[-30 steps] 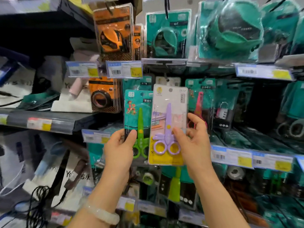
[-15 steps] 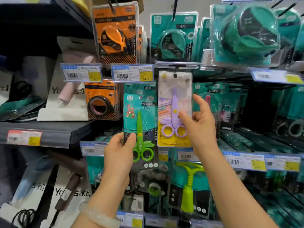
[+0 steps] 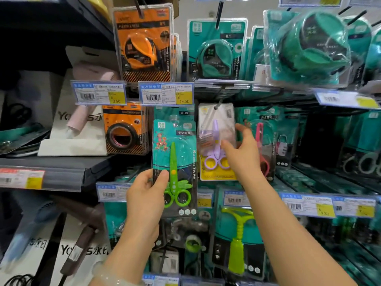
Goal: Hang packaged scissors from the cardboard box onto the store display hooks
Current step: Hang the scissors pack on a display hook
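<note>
My left hand [image 3: 146,195] grips the lower left edge of a teal pack of green scissors [image 3: 175,166], held upright in front of the display. To its right, a white and yellow pack of purple scissors [image 3: 214,141] hangs on a display hook [image 3: 218,105] through its top hole. My right hand [image 3: 243,153] is open against that pack's right side, with straight fingers and the thumb touching its front. A pack of pink scissors [image 3: 260,141] hangs behind my right hand. The cardboard box is out of view.
Orange tape measures [image 3: 143,44] and teal ones [image 3: 216,50] hang above. Price tags [image 3: 166,92] line the hook rails. An orange tape roll pack [image 3: 123,129] hangs at left beside a grey shelf [image 3: 51,170]. A green-handled tool pack [image 3: 237,238] hangs below.
My right hand lifted the purple scissors pack up onto the hook and released its grip. My left hand kept hold of the green scissors pack.
</note>
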Tool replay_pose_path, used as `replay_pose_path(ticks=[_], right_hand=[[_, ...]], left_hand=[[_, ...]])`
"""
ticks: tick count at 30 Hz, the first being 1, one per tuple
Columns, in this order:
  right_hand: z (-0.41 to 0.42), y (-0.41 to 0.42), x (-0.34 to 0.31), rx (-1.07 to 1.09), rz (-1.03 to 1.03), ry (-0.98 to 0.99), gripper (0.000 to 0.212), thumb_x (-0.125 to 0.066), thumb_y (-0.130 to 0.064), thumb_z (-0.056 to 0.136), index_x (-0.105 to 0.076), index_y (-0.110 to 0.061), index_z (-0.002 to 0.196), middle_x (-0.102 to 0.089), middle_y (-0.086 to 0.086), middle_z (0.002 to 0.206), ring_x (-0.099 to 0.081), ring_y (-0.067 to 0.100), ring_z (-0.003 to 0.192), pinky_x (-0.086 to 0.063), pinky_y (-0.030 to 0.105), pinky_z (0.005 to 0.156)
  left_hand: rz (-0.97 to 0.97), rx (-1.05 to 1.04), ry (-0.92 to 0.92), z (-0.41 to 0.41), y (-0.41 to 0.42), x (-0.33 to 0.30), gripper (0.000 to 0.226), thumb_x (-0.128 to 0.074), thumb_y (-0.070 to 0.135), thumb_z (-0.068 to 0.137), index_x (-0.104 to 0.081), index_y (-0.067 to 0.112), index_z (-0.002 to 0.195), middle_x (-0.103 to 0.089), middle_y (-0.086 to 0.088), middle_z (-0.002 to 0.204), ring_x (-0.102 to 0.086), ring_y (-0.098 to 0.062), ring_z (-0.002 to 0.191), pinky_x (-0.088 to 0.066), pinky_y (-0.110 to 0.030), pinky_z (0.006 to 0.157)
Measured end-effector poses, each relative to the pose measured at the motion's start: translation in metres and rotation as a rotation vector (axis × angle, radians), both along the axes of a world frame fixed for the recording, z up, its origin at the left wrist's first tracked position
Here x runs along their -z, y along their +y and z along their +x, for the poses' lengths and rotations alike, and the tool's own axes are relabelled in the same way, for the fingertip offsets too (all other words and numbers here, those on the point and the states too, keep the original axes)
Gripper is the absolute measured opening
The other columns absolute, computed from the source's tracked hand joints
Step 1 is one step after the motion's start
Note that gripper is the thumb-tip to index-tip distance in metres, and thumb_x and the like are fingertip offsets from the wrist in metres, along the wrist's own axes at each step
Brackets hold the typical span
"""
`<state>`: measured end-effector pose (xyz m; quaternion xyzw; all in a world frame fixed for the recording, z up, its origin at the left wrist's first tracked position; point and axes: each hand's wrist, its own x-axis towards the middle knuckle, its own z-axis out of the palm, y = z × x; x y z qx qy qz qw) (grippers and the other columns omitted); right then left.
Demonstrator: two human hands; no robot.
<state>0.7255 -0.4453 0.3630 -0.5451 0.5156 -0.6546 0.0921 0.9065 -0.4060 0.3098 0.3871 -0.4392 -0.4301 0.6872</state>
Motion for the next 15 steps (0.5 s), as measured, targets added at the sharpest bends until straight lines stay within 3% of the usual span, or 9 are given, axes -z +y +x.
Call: replay_pose_path(ticks=[3,4,6,7,9,12,15], right_hand=[[0.003,-0.008,-0.005,0.055,0.092,0.08,0.048,-0.049,-0.012,0.095,-0.034,-0.015,0.141,-0.05,-0.003,0.071,-0.047,0.006,0.056,-0.035,0.008,0.04],[0.005,-0.006,-0.006,0.069,0.136,0.131,0.05,-0.048,-0.013,0.096,-0.03,-0.016,0.143,-0.053,0.001,0.075,-0.051,0.01,0.06,-0.039,0.011,0.045],[0.008,-0.002,-0.005,0.102,0.213,0.232,0.055,-0.05,-0.015,0.095,-0.028,-0.017,0.145,-0.058,0.014,0.108,-0.06,0.025,0.09,-0.049,0.027,0.074],[0.01,0.003,-0.004,0.113,0.221,0.248,0.053,-0.05,-0.018,0.095,-0.031,-0.017,0.144,-0.052,0.015,0.125,-0.055,0.029,0.108,-0.045,0.032,0.088],[0.015,0.019,0.001,0.08,0.144,0.203,0.042,-0.049,-0.025,0.096,-0.043,-0.015,0.137,-0.05,0.01,0.133,-0.05,0.024,0.119,-0.04,0.036,0.1],[0.028,0.05,0.017,-0.174,0.061,0.022,0.029,-0.054,-0.033,0.093,-0.046,-0.03,0.12,-0.064,0.001,0.108,-0.062,0.014,0.097,-0.052,0.034,0.088],[0.032,0.06,0.038,-0.237,0.016,0.006,0.05,-0.069,-0.021,0.084,-0.038,-0.041,0.117,-0.067,0.002,0.093,-0.067,0.016,0.086,-0.055,0.033,0.078]], left_hand=[[-0.016,0.023,0.011,-0.003,0.0,-0.002,0.011,-0.057,0.016,0.093,-0.064,0.014,0.101,-0.069,0.001,0.089,-0.062,-0.014,0.08,-0.048,-0.025,0.067],[-0.019,0.031,0.01,-0.004,0.0,-0.002,0.01,-0.058,0.016,0.093,-0.064,0.014,0.101,-0.068,0.002,0.088,-0.061,-0.013,0.08,-0.047,-0.025,0.067],[-0.018,0.042,0.009,-0.009,-0.001,-0.002,0.01,-0.059,0.017,0.092,-0.064,0.014,0.1,-0.069,0.002,0.086,-0.061,-0.015,0.078,-0.047,-0.029,0.07],[-0.014,0.049,0.009,-0.011,-0.002,-0.001,0.011,-0.06,0.017,0.091,-0.065,0.013,0.1,-0.069,0.001,0.086,-0.061,-0.017,0.079,-0.048,-0.031,0.072],[-0.012,0.056,0.009,-0.018,-0.003,0.0,0.01,-0.06,0.018,0.091,-0.065,0.013,0.098,-0.069,0.0,0.085,-0.061,-0.017,0.079,-0.049,-0.033,0.073],[-0.03,0.07,0.024,-0.028,-0.001,0.001,0.006,-0.06,0.016,0.092,-0.065,0.014,0.093,-0.069,-0.002,0.084,-0.058,-0.017,0.076,-0.048,-0.03,0.066],[-0.056,0.086,0.009,-0.04,0.002,-0.001,0.009,-0.058,0.017,0.093,-0.064,0.016,0.087,-0.067,-0.005,0.081,-0.055,-0.016,0.073,-0.045,-0.023,0.058]])
